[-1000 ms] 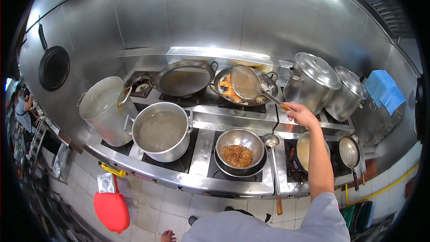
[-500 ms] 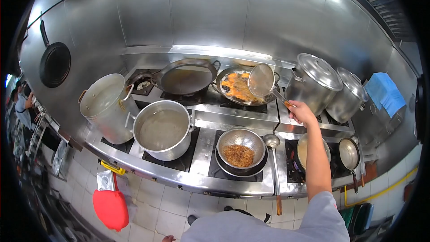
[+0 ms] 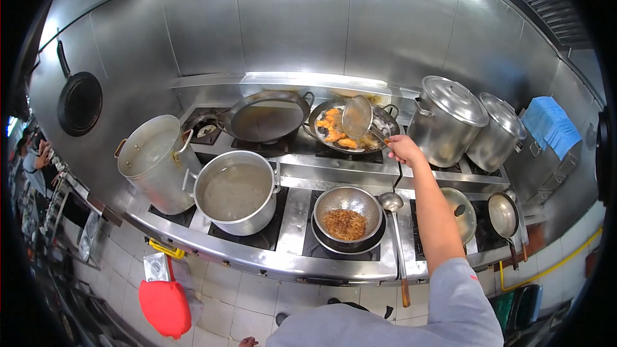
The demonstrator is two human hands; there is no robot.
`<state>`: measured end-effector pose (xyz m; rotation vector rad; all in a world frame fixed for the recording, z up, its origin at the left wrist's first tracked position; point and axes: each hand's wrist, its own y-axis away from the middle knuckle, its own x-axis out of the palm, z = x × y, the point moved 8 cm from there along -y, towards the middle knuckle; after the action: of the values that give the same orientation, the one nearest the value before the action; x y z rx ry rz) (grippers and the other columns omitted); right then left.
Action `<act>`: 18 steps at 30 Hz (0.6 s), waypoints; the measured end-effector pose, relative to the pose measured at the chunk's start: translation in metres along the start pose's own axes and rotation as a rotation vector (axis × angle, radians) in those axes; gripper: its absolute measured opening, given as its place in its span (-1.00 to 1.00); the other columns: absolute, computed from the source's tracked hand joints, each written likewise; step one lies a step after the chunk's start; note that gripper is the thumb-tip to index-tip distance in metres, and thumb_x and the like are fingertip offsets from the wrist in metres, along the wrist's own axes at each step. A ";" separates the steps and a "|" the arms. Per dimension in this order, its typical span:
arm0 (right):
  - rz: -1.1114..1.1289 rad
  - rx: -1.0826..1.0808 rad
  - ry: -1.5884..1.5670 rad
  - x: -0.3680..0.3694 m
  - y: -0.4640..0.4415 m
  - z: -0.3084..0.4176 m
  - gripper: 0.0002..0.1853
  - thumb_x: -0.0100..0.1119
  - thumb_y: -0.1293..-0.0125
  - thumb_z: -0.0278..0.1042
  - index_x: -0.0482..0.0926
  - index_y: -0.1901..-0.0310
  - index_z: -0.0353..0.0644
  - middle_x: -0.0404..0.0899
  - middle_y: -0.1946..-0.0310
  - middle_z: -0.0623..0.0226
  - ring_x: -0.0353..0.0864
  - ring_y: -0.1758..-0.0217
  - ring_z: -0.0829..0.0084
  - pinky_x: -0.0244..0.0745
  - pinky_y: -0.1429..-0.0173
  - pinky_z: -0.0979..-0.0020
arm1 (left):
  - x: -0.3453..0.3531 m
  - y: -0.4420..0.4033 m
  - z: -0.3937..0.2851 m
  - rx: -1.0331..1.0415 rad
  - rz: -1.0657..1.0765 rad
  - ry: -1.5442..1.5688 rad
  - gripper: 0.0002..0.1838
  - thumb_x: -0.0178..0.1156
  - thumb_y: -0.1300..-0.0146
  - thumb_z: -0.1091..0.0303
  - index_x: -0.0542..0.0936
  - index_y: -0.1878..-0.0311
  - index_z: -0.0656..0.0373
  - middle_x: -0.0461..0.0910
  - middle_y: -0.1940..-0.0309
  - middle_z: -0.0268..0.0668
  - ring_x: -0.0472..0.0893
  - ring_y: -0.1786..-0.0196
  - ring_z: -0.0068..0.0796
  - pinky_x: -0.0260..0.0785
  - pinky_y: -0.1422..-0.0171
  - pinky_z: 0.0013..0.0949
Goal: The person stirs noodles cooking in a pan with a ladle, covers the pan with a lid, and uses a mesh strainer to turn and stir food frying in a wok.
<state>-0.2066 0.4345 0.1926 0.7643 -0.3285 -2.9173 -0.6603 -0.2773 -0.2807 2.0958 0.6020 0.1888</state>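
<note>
Evidently, the right hand [image 3: 403,148], right of centre in the frame, has its grip closed around the handle of a mesh skimmer [image 3: 357,117]. The skimmer's round head slants over the right part of a two-handled wok [image 3: 313,130], where orange-brown fried pieces [image 3: 348,142] lie in bubbling oil; whether the mesh touches the oil cannot be told. The left hand [image 3: 248,342] shows only at the bottom edge, left of centre, and the state of its grip cannot be told.

Left of that wok, at upper centre, sits another wok [image 3: 268,120], dark and wide, holding what seems to be liquid. Two lidded stockpots, a larger one [image 3: 443,132] and a smaller one [image 3: 490,148], stand side by side at the right on the steel stove [image 3: 295,215]. Below the frying wok, at lower centre, a metal bowl [image 3: 347,199] with browned bits [image 3: 344,224] rests in a black pan [image 3: 360,249]. Just to its right lies a ladle [image 3: 391,202], its wooden handle end pointing toward the bottom of the frame. At left centre, an open aluminium pot [image 3: 241,223] contains cloudy liquid, with a taller open pot [image 3: 157,183] beside it. A blue cloth [image 3: 551,127] hangs at the far right.
</note>
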 end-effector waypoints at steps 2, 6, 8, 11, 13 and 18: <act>-0.009 0.006 0.021 0.005 -0.009 -0.002 -0.57 -0.02 -0.29 -0.38 0.35 -0.21 -0.14 0.48 0.64 0.39 0.25 0.76 0.64 0.11 0.71 0.53 | 0.001 0.002 0.003 -0.017 0.003 -0.001 -0.46 -0.05 -0.38 0.06 0.28 -0.25 0.25 0.49 -0.01 -0.02 0.57 0.12 -0.14 0.52 0.20 -0.18; 0.030 0.016 -0.022 0.015 -0.017 -0.003 -0.62 -0.01 -0.29 -0.37 0.37 -0.16 -0.14 0.48 0.63 0.39 0.26 0.76 0.65 0.11 0.71 0.54 | -0.001 0.007 0.015 -0.035 -0.010 -0.012 -0.47 -0.05 -0.37 0.06 0.29 -0.24 0.27 0.50 0.01 -0.02 0.57 0.12 -0.16 0.52 0.19 -0.16; 0.027 0.017 -0.038 0.018 -0.014 0.000 -0.63 0.00 -0.29 -0.37 0.39 -0.13 -0.13 0.48 0.63 0.40 0.26 0.76 0.66 0.10 0.71 0.55 | -0.001 0.011 0.020 -0.023 -0.014 -0.011 -0.47 -0.05 -0.37 0.06 0.29 -0.24 0.27 0.50 0.01 -0.02 0.57 0.13 -0.17 0.52 0.19 -0.17; 0.006 0.014 -0.080 0.013 0.000 0.002 -0.61 -0.01 -0.31 -0.35 0.41 -0.17 -0.11 0.44 0.64 0.48 0.22 0.76 0.70 0.09 0.72 0.58 | -0.002 0.018 0.024 -0.003 -0.026 -0.007 -0.47 -0.05 -0.37 0.06 0.30 -0.23 0.28 0.50 0.02 -0.02 0.58 0.14 -0.18 0.52 0.20 -0.17; 0.046 -0.024 -0.081 0.012 0.011 0.007 -0.59 -0.02 -0.31 -0.37 0.39 -0.20 -0.12 0.45 0.63 0.50 0.22 0.75 0.72 0.09 0.71 0.59 | -0.003 0.027 0.026 0.021 -0.034 -0.007 -0.47 -0.05 -0.37 0.06 0.30 -0.23 0.28 0.50 0.02 -0.02 0.58 0.14 -0.18 0.52 0.20 -0.18; 0.046 -0.073 -0.082 0.015 0.028 0.015 -0.57 -0.02 -0.31 -0.38 0.37 -0.23 -0.14 0.44 0.63 0.52 0.21 0.74 0.73 0.09 0.70 0.61 | -0.006 0.034 0.021 0.075 -0.043 -0.021 -0.48 -0.05 -0.37 0.07 0.31 -0.22 0.29 0.51 0.03 -0.02 0.58 0.15 -0.19 0.52 0.21 -0.18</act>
<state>-0.2259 0.4079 0.2047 0.6203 -0.2415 -2.9048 -0.6463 -0.3114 -0.2641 2.1524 0.6501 0.1206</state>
